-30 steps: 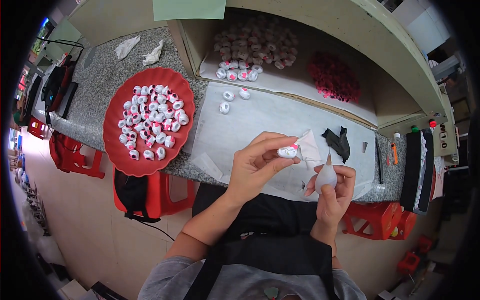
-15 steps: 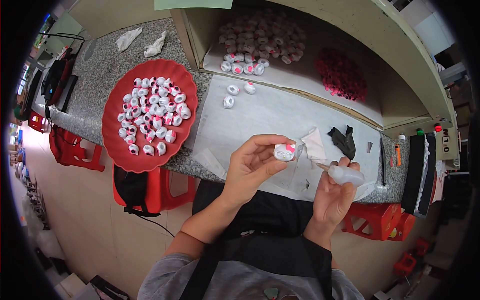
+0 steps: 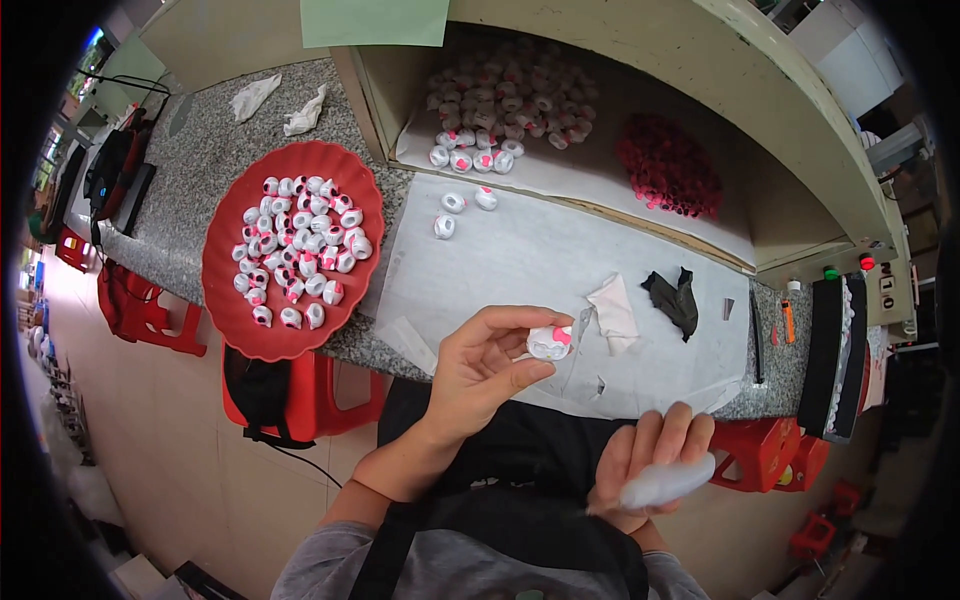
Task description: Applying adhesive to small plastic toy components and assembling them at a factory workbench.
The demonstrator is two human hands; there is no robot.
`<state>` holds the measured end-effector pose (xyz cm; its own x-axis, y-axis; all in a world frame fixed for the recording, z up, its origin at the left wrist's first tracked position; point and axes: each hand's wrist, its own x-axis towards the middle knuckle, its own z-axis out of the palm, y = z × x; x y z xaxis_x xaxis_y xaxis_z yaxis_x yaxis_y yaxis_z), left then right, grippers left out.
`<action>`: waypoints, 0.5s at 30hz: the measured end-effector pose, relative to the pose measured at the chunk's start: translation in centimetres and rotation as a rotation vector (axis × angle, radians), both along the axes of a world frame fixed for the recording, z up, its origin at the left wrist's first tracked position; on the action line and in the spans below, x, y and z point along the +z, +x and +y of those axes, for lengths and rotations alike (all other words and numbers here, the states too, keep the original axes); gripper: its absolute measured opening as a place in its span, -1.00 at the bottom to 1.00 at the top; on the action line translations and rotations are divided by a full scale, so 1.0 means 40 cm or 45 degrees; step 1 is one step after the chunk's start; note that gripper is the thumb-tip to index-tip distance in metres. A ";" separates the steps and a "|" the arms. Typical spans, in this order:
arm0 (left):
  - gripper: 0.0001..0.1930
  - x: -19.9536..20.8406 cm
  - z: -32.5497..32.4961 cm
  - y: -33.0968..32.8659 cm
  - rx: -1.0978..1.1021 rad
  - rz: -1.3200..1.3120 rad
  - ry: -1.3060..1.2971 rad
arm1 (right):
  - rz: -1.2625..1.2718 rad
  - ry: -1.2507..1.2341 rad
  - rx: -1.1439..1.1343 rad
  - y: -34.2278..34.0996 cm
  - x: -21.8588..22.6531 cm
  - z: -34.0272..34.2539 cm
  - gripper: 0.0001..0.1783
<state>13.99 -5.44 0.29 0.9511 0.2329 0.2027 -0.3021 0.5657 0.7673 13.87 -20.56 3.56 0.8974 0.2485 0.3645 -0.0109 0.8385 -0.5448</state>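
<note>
Between the thumb and fingers of my left hand (image 3: 475, 375) is a small white rounded piece (image 3: 548, 343) with a pink patch, held above the near part of the white paper (image 3: 530, 260). Lower and to the right, my right hand (image 3: 645, 445) holds a whitish translucent squeeze bottle (image 3: 668, 483) near my black apron. Motion blurs that bottle, and I cannot make out its tip. Three similar white pieces lie at the paper's far left, including one (image 3: 444, 227) nearest me. A pale cloth (image 3: 613, 312) rests on the paper between and beyond my hands.
A red scalloped plate (image 3: 290, 345) on the left holds several white-and-pink pieces. Beneath the shelf are a heap of similar pieces (image 3: 520, 95) and a dark pink pile (image 3: 670, 165). A crumpled black piece (image 3: 673, 302) and an orange tool (image 3: 788, 322) lie on the right.
My right hand has dropped toward me with the bottle, away from the white piece, and the bottle has turned. My left hand, still holding the piece, sits slightly lower and further left.
</note>
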 end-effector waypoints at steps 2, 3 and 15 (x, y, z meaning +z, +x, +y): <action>-0.67 0.001 -0.004 -0.002 0.014 -0.016 0.008 | 0.074 -0.284 -0.278 0.013 -0.001 0.014 -0.56; -0.67 0.003 -0.006 -0.003 0.009 -0.016 0.011 | 0.043 -0.315 -0.368 0.024 -0.017 0.014 -0.57; -0.65 0.001 -0.014 0.001 -0.011 -0.038 0.028 | -0.595 -0.866 -0.944 0.035 -0.051 -0.008 -0.57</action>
